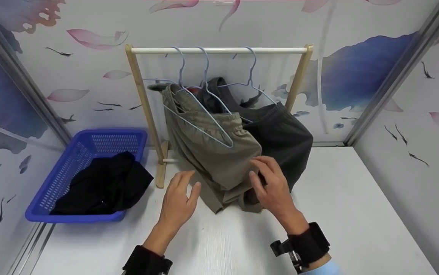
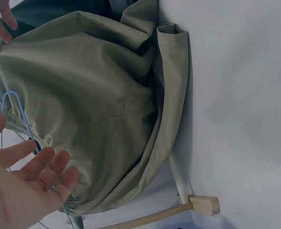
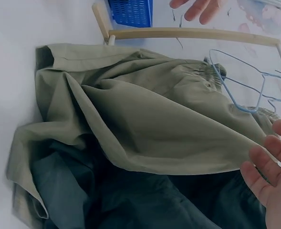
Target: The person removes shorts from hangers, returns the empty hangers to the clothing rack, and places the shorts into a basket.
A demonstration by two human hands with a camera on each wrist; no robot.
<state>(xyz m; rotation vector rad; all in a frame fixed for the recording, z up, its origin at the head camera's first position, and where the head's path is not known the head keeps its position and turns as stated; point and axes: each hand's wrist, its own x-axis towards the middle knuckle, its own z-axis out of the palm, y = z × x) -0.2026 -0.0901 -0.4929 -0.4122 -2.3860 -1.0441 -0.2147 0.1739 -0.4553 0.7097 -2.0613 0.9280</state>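
Three blue hangers point(image 1: 231, 145) hook over a rack point(image 1: 143, 91), khaki pants point(image 1: 223, 160) hanging among them as a left hand point(image 1: 179, 198) and a right hand point(image 1: 274, 189) hover close by.

Fingers on both hands are loosely bent, thumbs apart, with nothing in either grip. The khaki pants hang at the front of the rack, above a white table point(image 1: 357, 214), the lower corner of one hanger showing against their gathered waist. The left hand is near their lower left side; the right hand is at their right edge, though whether its fingertips touch the cloth cannot be told. Behind them, to the right, hangs a dark garment point(image 1: 288, 137). Left of the rack, a blue basket point(image 1: 70, 218) holds black cloth point(image 1: 104, 183).
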